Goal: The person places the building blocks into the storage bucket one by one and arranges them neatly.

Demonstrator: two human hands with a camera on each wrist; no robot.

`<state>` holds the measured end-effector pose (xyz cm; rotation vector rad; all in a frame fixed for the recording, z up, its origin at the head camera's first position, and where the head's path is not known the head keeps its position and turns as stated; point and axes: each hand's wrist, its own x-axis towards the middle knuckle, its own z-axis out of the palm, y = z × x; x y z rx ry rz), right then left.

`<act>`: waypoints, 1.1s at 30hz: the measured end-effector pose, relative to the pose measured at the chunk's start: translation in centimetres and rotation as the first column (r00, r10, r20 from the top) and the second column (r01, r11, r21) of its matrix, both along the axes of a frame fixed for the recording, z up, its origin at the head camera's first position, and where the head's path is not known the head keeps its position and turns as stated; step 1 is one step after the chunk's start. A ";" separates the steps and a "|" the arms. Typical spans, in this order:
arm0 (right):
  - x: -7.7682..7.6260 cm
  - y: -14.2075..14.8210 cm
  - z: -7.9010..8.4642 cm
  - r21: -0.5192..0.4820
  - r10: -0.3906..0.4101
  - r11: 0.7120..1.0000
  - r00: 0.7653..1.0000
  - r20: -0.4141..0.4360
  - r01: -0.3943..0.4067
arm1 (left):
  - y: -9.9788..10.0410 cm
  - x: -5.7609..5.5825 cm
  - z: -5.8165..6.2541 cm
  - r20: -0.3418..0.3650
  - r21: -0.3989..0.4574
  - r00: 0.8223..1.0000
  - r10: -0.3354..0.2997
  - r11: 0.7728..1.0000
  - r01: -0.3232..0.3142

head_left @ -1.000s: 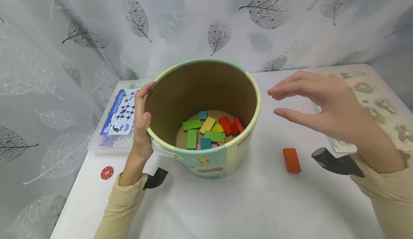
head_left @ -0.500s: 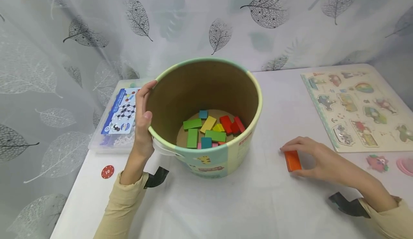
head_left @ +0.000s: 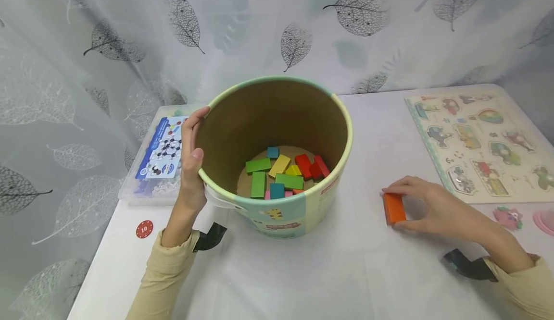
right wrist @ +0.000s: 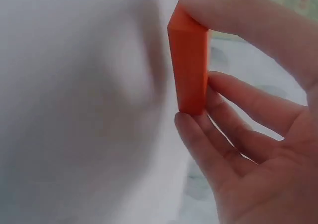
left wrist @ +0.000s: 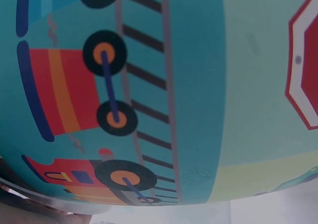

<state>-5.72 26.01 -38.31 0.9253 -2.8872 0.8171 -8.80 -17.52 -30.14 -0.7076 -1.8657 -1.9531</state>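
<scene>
A round, pastel-printed bucket [head_left: 311, 207] stands mid-table, tipped toward me, with several coloured blocks [head_left: 289, 181] on its floor. My left hand [head_left: 191, 171] grips the bucket's left side, fingers at the rim and thumb along the outside. The left wrist view is filled by the bucket's printed wall [left wrist: 198, 95]. To the right of the bucket, my right hand [head_left: 426, 209] pinches an orange block [head_left: 394, 208] lengthwise. In the right wrist view the thumb presses one end of the orange block [right wrist: 190, 70] and fingertips meet the other end.
A picture puzzle board [head_left: 472, 154] lies at the back right, with a pink strawberry-like piece [head_left: 508, 218] and a pink ring [head_left: 544, 221] in front of it. Left of the bucket are a clear plastic case [head_left: 151, 190] and a red chip [head_left: 144, 229]. A leaf-patterned curtain [head_left: 259, 31] hangs behind.
My right hand has come down from above the table's right side and taken hold of the orange block, now shifted slightly. My left hand has stayed on the bucket.
</scene>
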 end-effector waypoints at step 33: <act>-7.7 -13.4 17.7 -0.375 0.231 0.864 0.926 -0.300 -0.337 | 0.1 0.0 -0.1 -0.005 -0.015 1.000 0.011 1.000 -0.011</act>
